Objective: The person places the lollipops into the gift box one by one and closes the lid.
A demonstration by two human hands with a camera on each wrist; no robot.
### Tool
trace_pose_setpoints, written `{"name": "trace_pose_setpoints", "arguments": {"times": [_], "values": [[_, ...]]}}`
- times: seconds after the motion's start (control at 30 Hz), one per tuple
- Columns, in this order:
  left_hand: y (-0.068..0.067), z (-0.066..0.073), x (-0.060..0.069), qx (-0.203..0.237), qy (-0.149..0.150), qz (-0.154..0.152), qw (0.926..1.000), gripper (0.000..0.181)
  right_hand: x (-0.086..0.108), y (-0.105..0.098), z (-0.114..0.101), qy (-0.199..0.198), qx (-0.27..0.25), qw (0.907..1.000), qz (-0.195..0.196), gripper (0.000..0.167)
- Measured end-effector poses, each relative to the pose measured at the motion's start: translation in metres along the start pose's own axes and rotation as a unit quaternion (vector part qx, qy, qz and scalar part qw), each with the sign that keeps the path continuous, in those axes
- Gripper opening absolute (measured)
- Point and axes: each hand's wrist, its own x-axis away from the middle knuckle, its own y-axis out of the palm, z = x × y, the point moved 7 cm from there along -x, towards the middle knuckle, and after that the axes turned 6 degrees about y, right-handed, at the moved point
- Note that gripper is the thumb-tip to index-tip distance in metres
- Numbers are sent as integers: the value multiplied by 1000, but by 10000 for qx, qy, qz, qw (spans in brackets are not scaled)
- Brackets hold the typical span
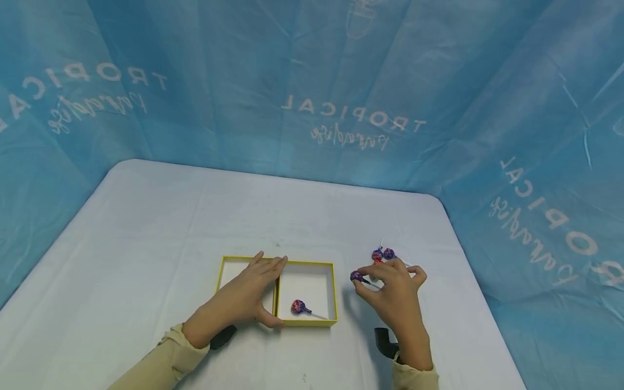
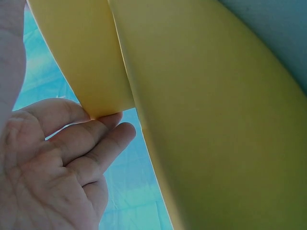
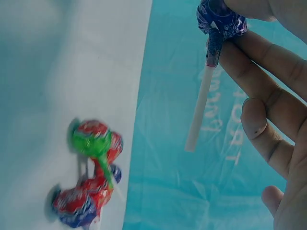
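A shallow yellow box (image 1: 312,323) with a white inside has two sections side by side. My left hand (image 1: 251,287) spans it near the middle divide, thumb at the front wall and fingers over the far edge. In the left wrist view, fingertips of the left hand (image 2: 72,153) touch a yellow wall. A red and purple wrapped lollipop (image 1: 298,307) lies in the right section. To the right of the box, my right hand (image 1: 395,292) pinches a purple-wrapped lollipop (image 3: 216,28) between thumb and fingers, its white stick hanging free in the right wrist view.
Beyond the right hand, several lollipops lie bunched on the white table (image 1: 161,216), among them a purple one (image 1: 388,253) and a green and red one (image 3: 92,138). A blue printed curtain (image 1: 244,108) surrounds the table's back and sides.
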Motion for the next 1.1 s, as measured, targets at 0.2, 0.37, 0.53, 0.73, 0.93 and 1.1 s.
{"name": "trace_pose_setpoints", "arguments": {"times": [0.2,0.37,0.53,0.73,0.93,1.1], "values": [[0,0,0,45,-6,-2,10000,124,-5,2,-16,-331,-85,9994,42,20],[-1,0,-1,-30,-9,8,10000,124,-14,5,-34,-656,-207,9976,64,16],[-1,0,0,-70,-33,7,10000,124,-18,13,-51,-873,-251,9958,-74,12],[0,0,-1,-18,-69,6,10000,125,-15,23,-58,-1007,-126,9946,-198,14],[-1,-1,-1,54,-138,-52,9999,125,-13,29,-65,-1219,-196,9922,-178,15],[0,-2,0,84,-162,-42,9998,125,-14,32,-75,-1367,-147,9903,-209,15]]}}
